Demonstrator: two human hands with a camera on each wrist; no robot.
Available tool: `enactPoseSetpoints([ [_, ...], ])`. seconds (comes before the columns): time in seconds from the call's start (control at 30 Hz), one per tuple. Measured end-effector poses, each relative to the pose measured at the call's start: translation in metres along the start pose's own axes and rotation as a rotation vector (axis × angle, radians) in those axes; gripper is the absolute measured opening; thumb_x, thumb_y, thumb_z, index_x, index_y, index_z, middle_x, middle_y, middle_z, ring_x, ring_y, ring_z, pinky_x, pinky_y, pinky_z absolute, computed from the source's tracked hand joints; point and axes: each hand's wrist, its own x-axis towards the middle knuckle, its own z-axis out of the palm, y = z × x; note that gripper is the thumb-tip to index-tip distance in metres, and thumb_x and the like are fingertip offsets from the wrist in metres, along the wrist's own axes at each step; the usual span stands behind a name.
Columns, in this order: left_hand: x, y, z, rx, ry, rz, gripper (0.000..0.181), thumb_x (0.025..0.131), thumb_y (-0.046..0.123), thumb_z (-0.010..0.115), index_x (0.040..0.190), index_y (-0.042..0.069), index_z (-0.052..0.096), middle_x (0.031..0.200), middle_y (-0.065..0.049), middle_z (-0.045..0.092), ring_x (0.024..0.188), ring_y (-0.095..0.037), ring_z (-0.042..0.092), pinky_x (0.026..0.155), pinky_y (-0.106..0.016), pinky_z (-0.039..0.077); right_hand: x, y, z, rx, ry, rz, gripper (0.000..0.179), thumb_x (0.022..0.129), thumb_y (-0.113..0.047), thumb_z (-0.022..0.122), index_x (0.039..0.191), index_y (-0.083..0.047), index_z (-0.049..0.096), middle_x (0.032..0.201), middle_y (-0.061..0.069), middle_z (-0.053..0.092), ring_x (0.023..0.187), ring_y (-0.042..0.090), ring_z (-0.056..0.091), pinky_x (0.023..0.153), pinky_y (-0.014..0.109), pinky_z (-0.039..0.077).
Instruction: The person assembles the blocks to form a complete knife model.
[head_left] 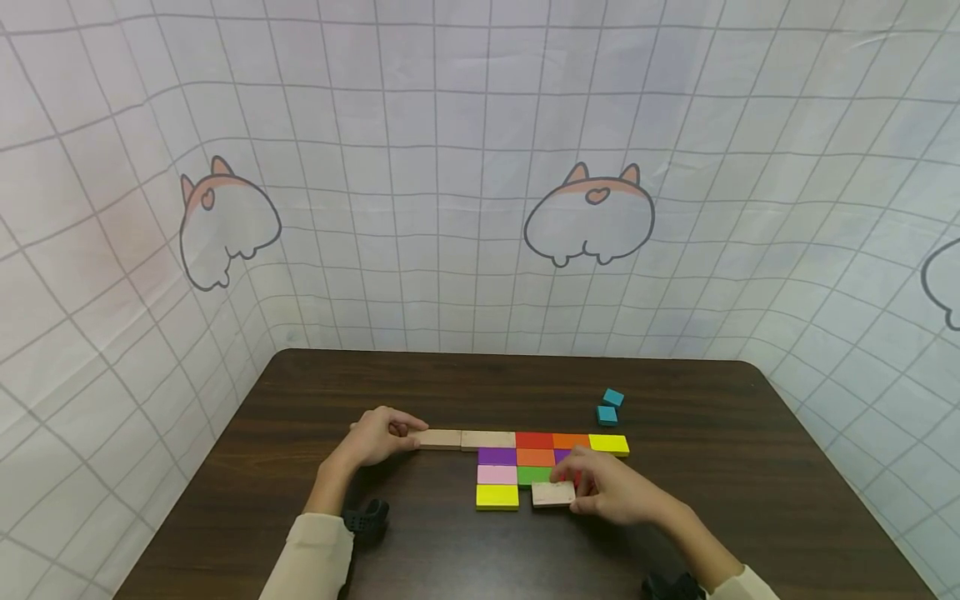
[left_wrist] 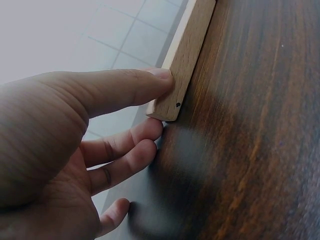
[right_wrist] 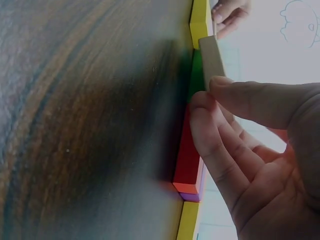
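On the left, my left hand point(head_left: 375, 437) pinches the outer end of a plain wooden block point(head_left: 441, 439); the left wrist view shows the thumb point(left_wrist: 150, 85) on its side. A second plain block point(head_left: 487, 440) continues that row, followed by red point(head_left: 534, 440), orange point(head_left: 572, 440) and yellow point(head_left: 609, 445) ones. My right hand point(head_left: 611, 487) holds another plain wooden block point(head_left: 551, 494) between thumb and fingers, just in front of the green block point(head_left: 532, 475). In the right wrist view this wooden block point(right_wrist: 212, 60) overlaps the green one. The right fingers partly hide red and purple blocks.
Purple point(head_left: 497, 456), pink point(head_left: 497, 474) and yellow point(head_left: 497, 497) blocks form a column below the long row. Two blue cubes point(head_left: 607, 416) lie behind it on the dark wooden table point(head_left: 442, 550). A white grid-patterned curtain point(head_left: 420, 208) surrounds the table's back and sides.
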Motion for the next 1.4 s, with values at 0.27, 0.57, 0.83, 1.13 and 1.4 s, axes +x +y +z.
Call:
enactPoseSetpoints([
  [0.27,0.0,0.0,0.0,-0.005,0.001,-0.01,0.019,0.089,0.02,0.08,0.106,0.029,0.081,0.096,0.004,0.067,0.088,-0.015,0.058,0.106,-0.076,0.02,0.0,0.002,0.003,0.026,-0.01,-0.005,0.029,0.091,-0.01,0.076,0.119,-0.014,0.067,0.109,0.002,0.06,0.076,0.005,0.06,0.072,0.023,0.055],
  [0.57,0.001,-0.001,0.002,-0.001,0.001,-0.002,0.019,0.09,0.021,0.08,0.106,0.03,0.081,0.096,0.004,0.067,0.087,-0.015,0.058,0.103,-0.071,0.024,0.004,0.001,0.006,-0.039,0.013,-0.016,0.029,0.087,-0.011,0.081,0.113,-0.011,0.069,0.107,0.002,0.061,0.075,0.001,0.06,0.073,0.022,0.055],
  [0.83,0.001,-0.002,0.002,0.0,0.002,-0.006,0.019,0.09,0.021,0.08,0.107,0.031,0.081,0.096,0.004,0.067,0.087,-0.015,0.058,0.103,-0.07,0.025,0.007,-0.003,0.008,-0.098,0.031,-0.012,0.029,0.085,-0.015,0.083,0.111,-0.012,0.07,0.102,0.0,0.061,0.071,-0.001,0.056,0.069,0.021,0.053],
  [1.13,0.001,-0.001,0.002,0.001,0.007,-0.01,0.018,0.089,0.021,0.08,0.105,0.03,0.081,0.094,0.004,0.066,0.085,-0.015,0.057,0.098,-0.063,0.027,0.008,-0.006,0.01,-0.144,0.056,-0.015,0.026,0.085,-0.017,0.083,0.107,-0.014,0.072,0.097,-0.004,0.06,0.069,-0.002,0.053,0.068,0.02,0.05],
  [1.4,-0.001,0.0,0.0,-0.016,0.003,0.005,0.02,0.09,0.021,0.08,0.108,0.027,0.081,0.096,0.003,0.067,0.087,-0.015,0.058,0.108,-0.082,0.011,0.01,-0.007,0.011,-0.162,0.046,-0.019,0.024,0.085,-0.02,0.083,0.105,-0.016,0.071,0.093,-0.005,0.06,0.069,-0.001,0.052,0.066,0.021,0.05],
])
